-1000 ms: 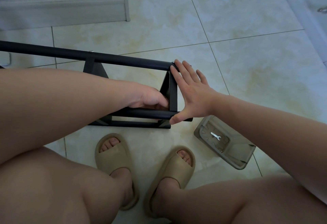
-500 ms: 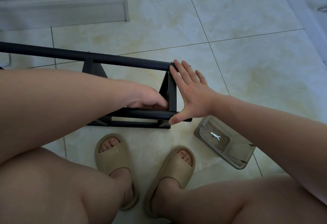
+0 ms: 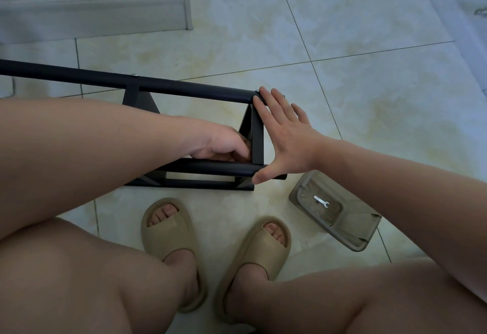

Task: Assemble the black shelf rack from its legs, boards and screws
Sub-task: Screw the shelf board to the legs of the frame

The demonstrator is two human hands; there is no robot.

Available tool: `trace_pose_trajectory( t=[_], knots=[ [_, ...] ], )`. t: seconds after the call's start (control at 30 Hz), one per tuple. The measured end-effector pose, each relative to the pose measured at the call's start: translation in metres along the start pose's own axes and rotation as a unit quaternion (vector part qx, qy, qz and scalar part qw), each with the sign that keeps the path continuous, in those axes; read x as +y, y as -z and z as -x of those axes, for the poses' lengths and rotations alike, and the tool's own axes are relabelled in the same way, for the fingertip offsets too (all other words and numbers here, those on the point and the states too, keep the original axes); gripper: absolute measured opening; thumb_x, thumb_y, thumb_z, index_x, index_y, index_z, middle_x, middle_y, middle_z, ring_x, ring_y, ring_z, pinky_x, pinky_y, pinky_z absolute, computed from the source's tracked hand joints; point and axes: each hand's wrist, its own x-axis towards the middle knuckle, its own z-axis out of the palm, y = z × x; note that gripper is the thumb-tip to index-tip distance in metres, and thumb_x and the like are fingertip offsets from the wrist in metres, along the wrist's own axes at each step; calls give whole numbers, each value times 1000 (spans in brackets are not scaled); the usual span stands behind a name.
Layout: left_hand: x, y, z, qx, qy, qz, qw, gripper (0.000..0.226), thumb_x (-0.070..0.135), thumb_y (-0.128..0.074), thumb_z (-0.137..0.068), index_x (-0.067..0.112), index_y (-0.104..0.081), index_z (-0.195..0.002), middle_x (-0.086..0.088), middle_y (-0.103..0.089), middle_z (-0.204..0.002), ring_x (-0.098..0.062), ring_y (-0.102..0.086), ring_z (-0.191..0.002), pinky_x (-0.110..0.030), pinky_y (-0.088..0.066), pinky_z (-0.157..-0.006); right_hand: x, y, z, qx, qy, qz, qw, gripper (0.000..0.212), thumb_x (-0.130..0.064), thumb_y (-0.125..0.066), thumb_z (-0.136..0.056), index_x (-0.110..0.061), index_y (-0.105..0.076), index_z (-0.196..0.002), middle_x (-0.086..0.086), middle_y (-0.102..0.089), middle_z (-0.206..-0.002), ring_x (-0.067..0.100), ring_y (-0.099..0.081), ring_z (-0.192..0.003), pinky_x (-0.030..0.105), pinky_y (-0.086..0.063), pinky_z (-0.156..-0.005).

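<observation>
The black shelf rack point(image 3: 184, 88) lies on its side on the tiled floor, its long tubes running from the left edge to the middle. My right hand point(image 3: 287, 136) is spread flat against the rack's right end, fingers on the upper tube's end, thumb on the lower tube point(image 3: 210, 169). My left hand point(image 3: 224, 145) reaches inside the frame beside the upright end bar point(image 3: 257, 138), fingers curled there; what they hold is hidden.
A grey plastic tray point(image 3: 342, 231) with a small silver wrench point(image 3: 321, 200) lies on the floor right of the rack. My feet in beige slippers point(image 3: 168, 228) stand just below the rack. A grey step point(image 3: 92, 9) sits at the top left.
</observation>
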Motion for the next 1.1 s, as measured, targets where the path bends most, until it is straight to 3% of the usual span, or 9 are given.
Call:
trace_pose_trajectory(
  t=[0.27,0.4,0.53,0.73,0.87,1.1],
  knots=[
    [2,-1,4,-7,0,-19,1000,31,9,-57,-95,3,-65,-124,-11,-74,-103,-27,-67,-98,-42,-48,-103,-2,2,1,2,-5,9,1000,157,-96,-59,-49,-18,22,-158,0,30,-165,21,28,-152,54,-1,-125],
    [3,-2,5,-2,-16,-42,999,21,11,-60,-94,10,-68,-113,-6,-77,-95,-18,-72,-85,-30,-55,-86,-2,2,1,2,-5,5,1000,157,-96,-61,-50,-18,21,-159,-1,30,-165,20,28,-152,54,-1,-125],
    [2,-2,4,7,-29,-40,999,24,8,-60,-93,6,-68,-116,-12,-76,-106,-23,-71,-91,-35,-54,-93,-2,2,1,9,-6,2,1000,156,-95,-62,-49,-19,19,-159,-1,27,-166,18,26,-152,54,-2,-125],
    [2,-4,5,27,-34,-55,998,29,6,-58,-92,1,-67,-119,-11,-76,-101,-20,-71,-83,-31,-54,-86,-2,3,2,16,-9,-6,1000,156,-94,-63,-47,-21,15,-160,-2,24,-167,18,22,-153,53,-5,-124],
    [2,-5,5,43,-31,-52,997,31,7,-59,-92,0,-66,-121,-14,-75,-105,-24,-69,-87,-35,-54,-91,-3,3,1,15,-9,-7,1000,156,-92,-67,-48,-22,15,-160,-3,23,-167,17,22,-153,53,-5,-123],
    [2,-4,5,42,16,-58,997,35,13,-61,-90,-3,-66,-121,-13,-71,-96,-28,-64,-88,-39,-51,-92,-3,4,2,14,-8,-3,1000,156,-94,-65,-47,-21,14,-160,-3,23,-167,17,22,-153,54,-6,-123]
  ],
)
